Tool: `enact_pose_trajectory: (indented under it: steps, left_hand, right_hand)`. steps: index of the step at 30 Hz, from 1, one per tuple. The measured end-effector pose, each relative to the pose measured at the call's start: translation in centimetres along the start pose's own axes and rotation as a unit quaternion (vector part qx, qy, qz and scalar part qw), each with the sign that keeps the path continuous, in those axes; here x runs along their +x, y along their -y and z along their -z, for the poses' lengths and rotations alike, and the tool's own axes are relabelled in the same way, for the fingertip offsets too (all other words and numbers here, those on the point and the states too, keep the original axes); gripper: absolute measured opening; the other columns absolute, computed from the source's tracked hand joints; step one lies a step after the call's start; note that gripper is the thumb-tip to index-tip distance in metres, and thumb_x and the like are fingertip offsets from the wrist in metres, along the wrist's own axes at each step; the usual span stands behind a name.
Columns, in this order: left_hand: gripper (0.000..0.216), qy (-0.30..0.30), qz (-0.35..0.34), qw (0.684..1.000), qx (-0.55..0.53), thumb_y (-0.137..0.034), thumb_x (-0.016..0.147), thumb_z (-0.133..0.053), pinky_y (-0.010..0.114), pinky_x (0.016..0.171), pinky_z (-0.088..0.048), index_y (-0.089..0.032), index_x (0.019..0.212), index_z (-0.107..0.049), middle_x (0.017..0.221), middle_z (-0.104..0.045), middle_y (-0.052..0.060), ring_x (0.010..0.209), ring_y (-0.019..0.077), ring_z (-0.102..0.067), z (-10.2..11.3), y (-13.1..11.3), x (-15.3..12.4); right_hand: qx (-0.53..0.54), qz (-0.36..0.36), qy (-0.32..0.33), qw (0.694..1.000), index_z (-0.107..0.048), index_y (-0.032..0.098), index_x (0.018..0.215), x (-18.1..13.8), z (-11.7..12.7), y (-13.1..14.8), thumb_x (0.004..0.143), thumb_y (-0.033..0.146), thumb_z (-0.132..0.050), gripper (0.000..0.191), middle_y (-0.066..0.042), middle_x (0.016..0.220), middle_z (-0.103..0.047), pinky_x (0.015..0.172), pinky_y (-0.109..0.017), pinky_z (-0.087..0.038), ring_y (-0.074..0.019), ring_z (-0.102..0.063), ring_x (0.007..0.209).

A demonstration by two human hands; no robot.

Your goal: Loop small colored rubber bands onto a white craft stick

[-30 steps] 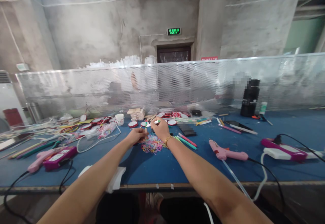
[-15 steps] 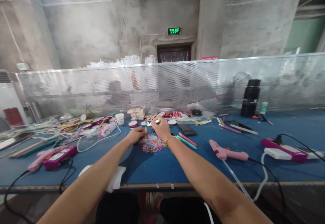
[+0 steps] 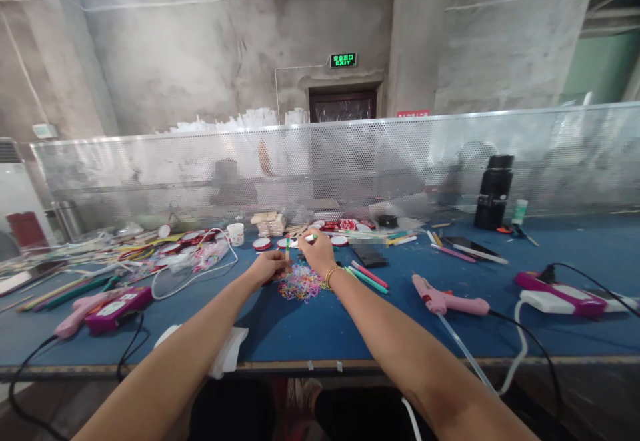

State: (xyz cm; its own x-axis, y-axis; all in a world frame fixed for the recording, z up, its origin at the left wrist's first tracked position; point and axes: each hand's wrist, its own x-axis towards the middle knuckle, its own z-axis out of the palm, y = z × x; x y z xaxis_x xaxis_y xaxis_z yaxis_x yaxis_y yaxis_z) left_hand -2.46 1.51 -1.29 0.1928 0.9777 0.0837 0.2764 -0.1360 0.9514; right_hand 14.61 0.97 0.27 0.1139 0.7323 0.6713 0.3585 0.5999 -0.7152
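Observation:
My left hand (image 3: 271, 267) is closed around the lower part of a thin wooden stick (image 3: 287, 246), which stands upright with green and red colouring near its top. My right hand (image 3: 320, 253) pinches a white marker pen with a green end (image 3: 311, 237). The pen points left, and its tip is at or very near the coloured part of the stick; actual contact is too small to tell. Below both hands lies a pile of small multicoloured loops (image 3: 301, 285). Several markers (image 3: 370, 277) rest on the table just right of my right wrist.
A pink glue gun (image 3: 445, 299) lies at the right, its cord running off the table. Another pink glue gun (image 3: 80, 313) is at the left. Beyond my hands are a paper cup (image 3: 235, 235), round red-rimmed pieces (image 3: 262, 244) and a black bottle (image 3: 494, 193). A perforated metal screen (image 3: 325, 154) stands behind.

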Motion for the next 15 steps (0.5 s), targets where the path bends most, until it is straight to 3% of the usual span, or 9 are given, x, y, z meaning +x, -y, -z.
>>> enact_pose_trajectory:
  steps: [15]
  left_hand:
    - [0.034, -0.003, -0.004, 1.0, 0.014, -0.039, 0.06, -0.075, 0.02, 0.042, -0.034, -0.014, 0.078, -0.063, 0.066, -0.068, 0.004, 0.046, 0.0086, -0.053, -0.01, -0.1, -0.16]
  right_hand:
    - [-0.023, -0.001, 0.001, 1.0, -0.056, 0.021, 0.066, -0.05, 0.13, 0.21, 0.074, 0.03, -0.05, 0.014, 0.001, 0.065, -0.061, 0.063, -0.023, -0.04, -0.0142, -0.053, 0.064]
